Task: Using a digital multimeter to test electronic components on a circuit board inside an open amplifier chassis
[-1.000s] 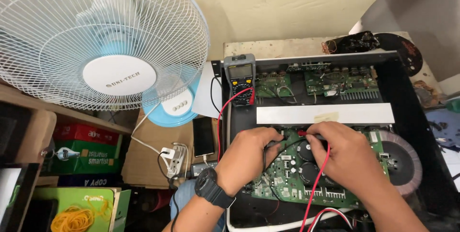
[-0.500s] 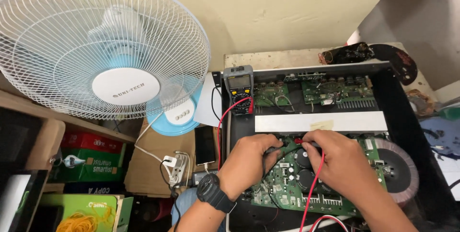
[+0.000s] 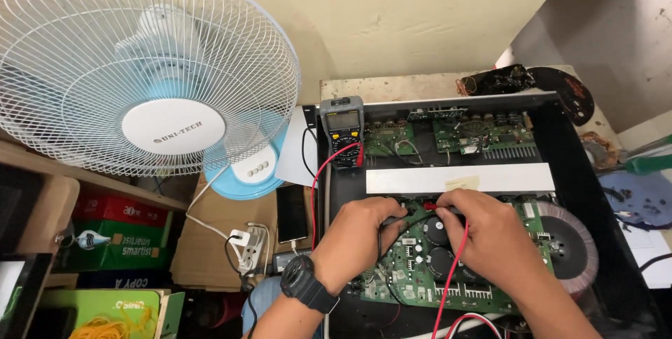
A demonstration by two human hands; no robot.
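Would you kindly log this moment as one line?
left hand: black probe on green circuit board | right hand: red probe | multimeter: propped behind

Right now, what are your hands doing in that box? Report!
Left hand pinches black probe. Right hand pinches red probe. Both tips on green circuit board. Red lead drapes across board; meter behind.

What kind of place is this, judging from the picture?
Probably a small electronics repair bench: an opened amplifier with bare circuit boards, a multimeter with its leads, and a desk fan beside stacked boxes.
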